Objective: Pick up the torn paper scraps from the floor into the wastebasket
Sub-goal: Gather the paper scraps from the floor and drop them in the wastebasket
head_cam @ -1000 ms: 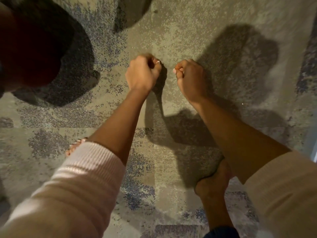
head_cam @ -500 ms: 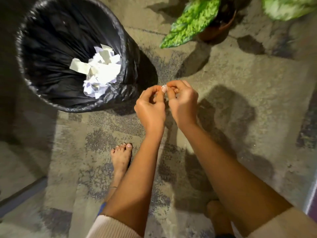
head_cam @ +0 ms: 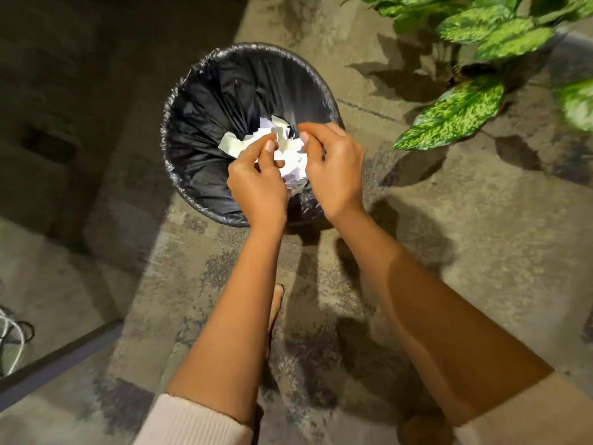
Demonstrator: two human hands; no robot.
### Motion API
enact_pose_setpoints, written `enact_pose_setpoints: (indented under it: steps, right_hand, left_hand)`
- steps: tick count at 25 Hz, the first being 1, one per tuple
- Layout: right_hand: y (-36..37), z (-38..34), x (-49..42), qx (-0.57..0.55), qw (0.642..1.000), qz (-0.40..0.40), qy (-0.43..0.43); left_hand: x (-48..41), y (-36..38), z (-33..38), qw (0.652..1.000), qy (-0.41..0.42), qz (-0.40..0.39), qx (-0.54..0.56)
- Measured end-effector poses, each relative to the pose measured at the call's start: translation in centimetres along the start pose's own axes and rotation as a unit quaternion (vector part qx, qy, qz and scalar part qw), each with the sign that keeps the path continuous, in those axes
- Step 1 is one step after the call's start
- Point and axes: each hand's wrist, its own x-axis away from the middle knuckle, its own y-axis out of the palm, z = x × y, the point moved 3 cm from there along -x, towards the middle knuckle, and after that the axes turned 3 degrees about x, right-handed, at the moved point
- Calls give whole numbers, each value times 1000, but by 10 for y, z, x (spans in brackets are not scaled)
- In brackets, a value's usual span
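The wastebasket [head_cam: 179, 130], lined with a black bag, stands on the floor ahead of me. A pile of white and cream torn paper scraps [head_cam: 234, 144] lies inside it. Both hands hover over the basket's near side, above the pile. My left hand [head_cam: 256, 184] has its thumb and forefinger parted, the other fingers curled. My right hand [head_cam: 333, 168] has its fingers spread and bent downward. A small cream scrap [head_cam: 281, 138] shows between the two sets of fingertips, touching neither as far as I can see. No scraps are visible on the floor.
A potted plant with large speckled green leaves [head_cam: 455, 114] stands to the right of the basket. My bare foot [head_cam: 276, 303] is on the patterned carpet [head_cam: 481, 236]. A dark floor strip [head_cam: 57, 358] and white cables [head_cam: 9, 342] lie at the lower left.
My view rose from the bare carpet to the basket. Both hands moved from pinching together beside the basket to above its opening, and the fingertips have parted.
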Motion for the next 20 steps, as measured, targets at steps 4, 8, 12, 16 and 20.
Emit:
enact_pose_setpoints:
  steps: [4,8,12,16,20]
  right_hand:
    - [14,6,5,22,1000,-15,-9]
    - [12,15,16,-1,1000,0,2]
    - [-2,25,23,-16,999,32,19]
    - [-32,51,38,-13,995,83,46]
    - [-77,103,66,11,988,130,85]
  left_hand:
    - [-2,-9,-10,998,1,17,-62]
    - [5,-7,-13,997,0,10,-71]
    - [26,8,-6,998,33,-14,-49]
    - [60,38,-11,996,42,-78,-21]
    - [111,83,-30,985,70,-150,-47]
